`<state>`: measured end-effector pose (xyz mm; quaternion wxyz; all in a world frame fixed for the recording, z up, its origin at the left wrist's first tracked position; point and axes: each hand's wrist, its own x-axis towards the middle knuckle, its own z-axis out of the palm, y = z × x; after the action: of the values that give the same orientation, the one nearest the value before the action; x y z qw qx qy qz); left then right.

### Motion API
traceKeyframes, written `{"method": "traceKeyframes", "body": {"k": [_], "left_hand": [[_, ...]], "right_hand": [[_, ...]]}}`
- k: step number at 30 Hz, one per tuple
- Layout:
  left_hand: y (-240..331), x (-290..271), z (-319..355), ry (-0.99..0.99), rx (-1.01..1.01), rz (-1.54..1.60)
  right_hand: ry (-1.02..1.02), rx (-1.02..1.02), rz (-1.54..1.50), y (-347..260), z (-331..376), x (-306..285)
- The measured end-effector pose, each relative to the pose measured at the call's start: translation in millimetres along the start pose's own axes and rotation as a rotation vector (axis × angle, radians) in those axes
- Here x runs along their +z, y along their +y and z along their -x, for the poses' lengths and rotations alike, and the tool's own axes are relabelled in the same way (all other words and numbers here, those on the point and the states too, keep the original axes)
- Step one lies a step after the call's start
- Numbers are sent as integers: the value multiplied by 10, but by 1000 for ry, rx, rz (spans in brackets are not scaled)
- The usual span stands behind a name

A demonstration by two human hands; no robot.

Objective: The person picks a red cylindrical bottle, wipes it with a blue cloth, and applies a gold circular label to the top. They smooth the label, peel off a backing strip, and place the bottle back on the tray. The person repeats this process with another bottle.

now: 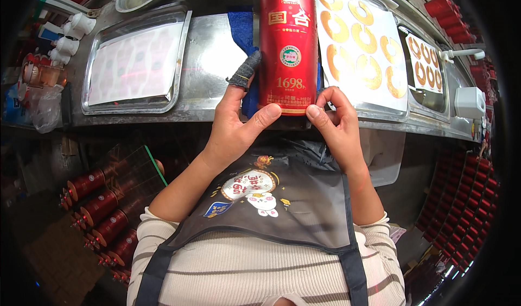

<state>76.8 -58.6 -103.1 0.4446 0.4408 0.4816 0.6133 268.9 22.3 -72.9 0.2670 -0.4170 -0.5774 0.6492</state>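
Note:
A red bottle (287, 51) with gold lettering and a round green-and-white emblem lies on a blue cloth (241, 29), its base toward me. Along its left side runs the grey-wrapped index finger of my left hand (236, 113), while that thumb presses near the lower left of the base. My right hand (339, 124) has thumb and curled forefinger together at the base's lower right edge. Whether a label edge is pinched there is too small to tell. Just right of the bottle is a white sheet of gold C-shaped stickers (355, 40).
On the metal bench, a tray (176, 97) at left holds pale sheets. A metal bowl (124, 2) stands behind it. At right are a smaller sticker sheet (424, 62) and a white plastic container (471, 102). Red bottles (103, 203) stand lower left; more rows (461, 203) fill the right.

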Motion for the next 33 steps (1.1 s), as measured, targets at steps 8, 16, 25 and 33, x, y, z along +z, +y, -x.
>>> {"method": "traceKeyframes", "body": {"k": [8,16,25,33], "left_hand": [[-2,-3,-13,21,2,-9],[-41,26,16,89,14,13],[81,-71,49,-31,28,-363],[-9,75,62,123,126,-353]], "right_hand": [[-41,31,-50,-7,-22,-70],[-4,-20,12,-7,-16,0],[-36,63,45,-60,-6,-25],[-51,40,113,-84,10,-42]]}}
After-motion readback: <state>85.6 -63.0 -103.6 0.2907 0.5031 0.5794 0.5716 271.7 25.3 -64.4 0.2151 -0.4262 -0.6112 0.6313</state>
